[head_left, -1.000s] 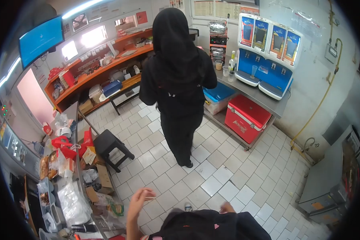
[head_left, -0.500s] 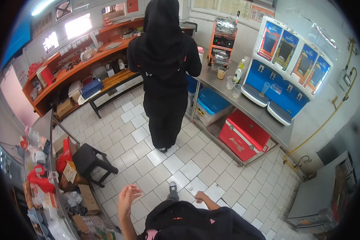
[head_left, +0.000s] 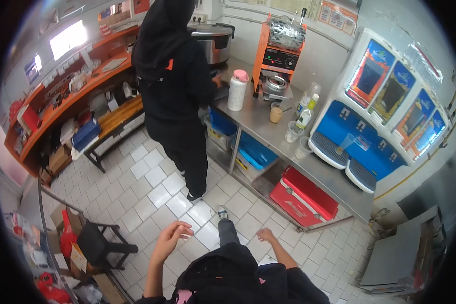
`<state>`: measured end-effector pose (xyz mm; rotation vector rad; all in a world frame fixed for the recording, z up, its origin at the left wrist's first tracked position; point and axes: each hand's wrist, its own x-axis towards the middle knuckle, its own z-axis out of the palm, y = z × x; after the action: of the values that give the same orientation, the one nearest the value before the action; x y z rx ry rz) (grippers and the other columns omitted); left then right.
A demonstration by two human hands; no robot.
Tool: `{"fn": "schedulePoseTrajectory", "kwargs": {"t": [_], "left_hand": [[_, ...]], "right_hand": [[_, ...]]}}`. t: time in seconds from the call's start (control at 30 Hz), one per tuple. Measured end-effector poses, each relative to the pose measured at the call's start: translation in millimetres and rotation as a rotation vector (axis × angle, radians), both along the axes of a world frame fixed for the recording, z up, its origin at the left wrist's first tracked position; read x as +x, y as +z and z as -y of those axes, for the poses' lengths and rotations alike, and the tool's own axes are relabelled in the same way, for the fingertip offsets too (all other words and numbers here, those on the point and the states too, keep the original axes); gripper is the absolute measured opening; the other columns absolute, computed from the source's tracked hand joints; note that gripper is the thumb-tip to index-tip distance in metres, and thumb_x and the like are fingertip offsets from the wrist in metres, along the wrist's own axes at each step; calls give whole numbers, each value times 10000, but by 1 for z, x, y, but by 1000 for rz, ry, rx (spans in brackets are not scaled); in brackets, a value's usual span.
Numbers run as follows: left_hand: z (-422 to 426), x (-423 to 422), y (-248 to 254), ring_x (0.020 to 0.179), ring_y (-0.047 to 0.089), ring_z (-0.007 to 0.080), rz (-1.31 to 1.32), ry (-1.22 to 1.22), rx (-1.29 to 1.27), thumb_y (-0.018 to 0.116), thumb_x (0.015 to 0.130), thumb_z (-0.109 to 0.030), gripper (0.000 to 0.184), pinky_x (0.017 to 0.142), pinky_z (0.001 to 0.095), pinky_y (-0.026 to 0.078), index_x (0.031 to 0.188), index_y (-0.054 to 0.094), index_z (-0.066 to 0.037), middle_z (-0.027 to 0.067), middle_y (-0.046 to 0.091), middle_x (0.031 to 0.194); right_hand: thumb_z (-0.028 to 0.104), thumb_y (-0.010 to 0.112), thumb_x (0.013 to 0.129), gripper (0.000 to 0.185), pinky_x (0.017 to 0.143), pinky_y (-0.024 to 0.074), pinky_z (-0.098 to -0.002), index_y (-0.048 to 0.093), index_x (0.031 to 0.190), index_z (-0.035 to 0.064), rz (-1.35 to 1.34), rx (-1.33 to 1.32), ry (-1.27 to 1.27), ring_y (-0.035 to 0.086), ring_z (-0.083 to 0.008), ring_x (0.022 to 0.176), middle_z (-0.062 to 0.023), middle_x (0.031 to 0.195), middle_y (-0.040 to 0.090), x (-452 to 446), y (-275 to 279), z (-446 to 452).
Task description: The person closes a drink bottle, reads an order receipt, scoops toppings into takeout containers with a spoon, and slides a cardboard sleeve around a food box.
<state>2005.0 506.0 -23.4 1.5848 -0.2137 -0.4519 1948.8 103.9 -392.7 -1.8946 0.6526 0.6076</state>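
My left hand (head_left: 173,240) is held out over the tiled floor, its fingers stretched and slightly bent, with nothing in it. My right hand (head_left: 265,235) hangs lower at the other side, fingers loosely curled but apart, also holding nothing. Neither touches anything. Nearest to the right hand is a red cooler box (head_left: 303,196) under the steel counter (head_left: 261,133). On that counter stand a white tumbler with a pink lid (head_left: 237,91), a cup of tan drink (head_left: 276,112), clear plastic cups (head_left: 293,132), a green-necked bottle (head_left: 306,112) and an orange cup-sealing machine (head_left: 277,57).
A person in black (head_left: 175,86) stands ahead at the counter, near a large rice cooker (head_left: 214,43). A blue drink dispenser (head_left: 362,129) is on the right. A black stool (head_left: 104,243) and cluttered boxes are at left. A grey metal cabinet (head_left: 397,253) stands lower right.
I have stepped closer to the counter, and the sealing machine and cups look larger. The person in black now appears farther left and turned towards the counter. Both hands have swung slightly and stay empty.
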Motion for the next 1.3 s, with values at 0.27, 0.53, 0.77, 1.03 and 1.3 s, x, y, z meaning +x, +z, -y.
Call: {"fn": "schedulePoseTrajectory", "kwargs": {"t": [0.27,0.53,0.77,1.03,1.3], "left_hand": [[42,127,-20,845,615,205,-219,411,-8,393,937,-191,255,723,304,505,992,546,6,117,616,871],[72,197,0,821,615,193,-240,706,-62,406,932,-201,246,710,292,498,976,542,0,93,605,838],[65,201,-19,821,615,187,-230,960,-99,429,927,-232,254,706,285,500,981,541,-11,88,601,854],[92,230,-13,835,614,196,-195,820,-42,402,934,-197,252,723,293,500,996,544,2,107,611,851],[126,260,3,841,607,170,-32,606,52,405,936,-145,207,764,294,481,971,549,-1,82,620,838]], "right_hand": [[180,615,795,216,694,497,-286,618,931,12,1021,-197,-69,630,-168,713,-94,791,651,355,144,30],[231,801,622,855,949,370,-376,318,1296,22,1288,-165,-203,428,-287,1148,-163,1213,414,586,237,30],[272,845,535,973,985,315,-388,294,1284,-15,1403,-148,-196,389,-294,1170,-181,1243,392,633,223,38],[221,850,514,920,892,410,-359,334,1243,-3,1284,-53,-96,514,-268,1050,-167,1151,503,631,249,43],[165,841,494,936,933,382,-363,343,1273,26,1215,139,48,479,-249,1101,-129,1199,476,527,269,16]]}}
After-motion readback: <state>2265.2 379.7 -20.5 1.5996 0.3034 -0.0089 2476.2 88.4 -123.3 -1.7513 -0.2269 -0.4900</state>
